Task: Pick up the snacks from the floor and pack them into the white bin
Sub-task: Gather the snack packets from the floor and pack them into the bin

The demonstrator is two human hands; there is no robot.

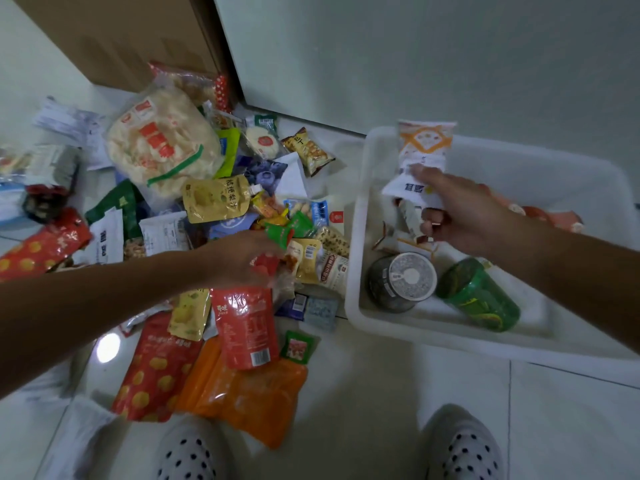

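Snacks (221, 216) heaped on the white tiled floor (381, 403), left half of the head view, just left of the white plastic bin (353, 271). A few packets touch the bin's left wall.

Right grip (460, 209): over the far-left part of the bin, fingers and thumb closed on a white-and-orange snack packet (425, 150). Packet is held above the bin floor, top end pointing far.

Left grip (239, 258): low over the middle of the heap, motion-blurred. Fingers curled round a small red packet (265, 264), with clear wrapper bunched just right of it.

In the bin:
- dark cylindrical can with silver lid (401, 282), lid facing the camera, near the near-left corner
- green plastic jar (481, 296) lying on its side just right of the can
- orange packets (557, 218) at far right, partly hidden by the right forearm

On the floor:
- large clear bag of pale crackers with red label (162, 147), far left of the heap
- yellow spouted pouch (214, 199) overlapping its near edge
- red pouch with barcode (246, 327) near side of the left grip, overlapping an orange flat bag (242, 393)
- red bag with yellow dots (156, 365) just left of those

Brown cardboard box (121, 39) far left. Two polka-dot slippers (187, 455) at the near edge.
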